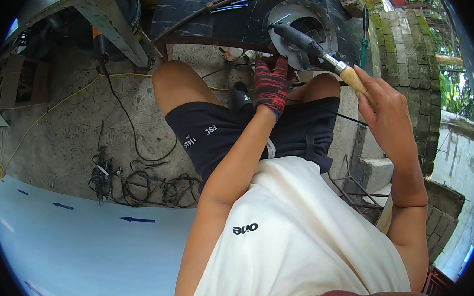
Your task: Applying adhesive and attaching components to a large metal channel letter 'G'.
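Note:
My right hand (381,98) is closed round the pale wooden handle of a file (304,42) with a shiny ferrule and a dark, tapering blade. The blade lies over a round grey metal part (288,13) with a wide rim and openings inside. This part rests at the front edge of a dark worktable (185,10). Wearing a red and black knit glove, my left hand (270,89) grips the near rim of the metal part; its fingertips are partly hidden there. A thin bright rod shows beside the tip of the file.
On the table lie rusty bars (199,15), blue-tinted rods (231,7) and small metal bits. A green-handled tool (364,48) stands at its right edge. Tangled black cables (158,188) and a yellow cord (51,121) cross the floor. A pale blue sheet (90,238) lies left.

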`<action>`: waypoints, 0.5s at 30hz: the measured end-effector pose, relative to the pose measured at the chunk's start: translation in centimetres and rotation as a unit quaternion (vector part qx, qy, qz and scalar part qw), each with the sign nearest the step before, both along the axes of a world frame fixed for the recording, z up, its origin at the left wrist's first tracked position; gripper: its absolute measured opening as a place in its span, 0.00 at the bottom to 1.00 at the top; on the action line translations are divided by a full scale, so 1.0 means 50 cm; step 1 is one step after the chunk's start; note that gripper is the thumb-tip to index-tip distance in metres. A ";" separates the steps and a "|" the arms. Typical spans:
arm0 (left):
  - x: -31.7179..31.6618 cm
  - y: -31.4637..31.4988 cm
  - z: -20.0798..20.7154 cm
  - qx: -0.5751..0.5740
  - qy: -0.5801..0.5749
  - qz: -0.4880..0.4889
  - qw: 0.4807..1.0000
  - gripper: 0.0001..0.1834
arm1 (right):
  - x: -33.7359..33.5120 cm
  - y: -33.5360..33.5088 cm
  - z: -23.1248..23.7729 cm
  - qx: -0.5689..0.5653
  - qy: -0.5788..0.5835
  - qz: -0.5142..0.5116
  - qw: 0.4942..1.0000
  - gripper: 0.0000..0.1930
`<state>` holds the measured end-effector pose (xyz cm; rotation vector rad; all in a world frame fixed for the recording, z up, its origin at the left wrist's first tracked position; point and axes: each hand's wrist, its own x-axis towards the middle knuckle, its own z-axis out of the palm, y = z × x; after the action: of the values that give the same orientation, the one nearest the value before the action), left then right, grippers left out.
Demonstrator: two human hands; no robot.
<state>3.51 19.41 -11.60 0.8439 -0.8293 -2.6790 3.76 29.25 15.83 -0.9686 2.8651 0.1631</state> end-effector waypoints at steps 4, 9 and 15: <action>0.003 -0.003 0.009 0.007 -0.004 -0.007 1.000 0.14 | -0.009 -0.008 0.011 0.009 0.011 0.009 1.000 0.22; 0.008 -0.006 0.021 0.024 0.001 -0.001 1.000 0.14 | -0.008 -0.021 0.022 0.029 0.008 0.012 0.999 0.21; -0.001 -0.002 0.014 0.020 -0.007 0.010 1.000 0.14 | -0.002 -0.009 0.008 0.038 0.022 0.022 0.999 0.24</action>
<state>3.45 19.33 -10.91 0.8778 -0.7677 -2.6839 3.64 28.80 16.22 -1.0276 2.8554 0.2995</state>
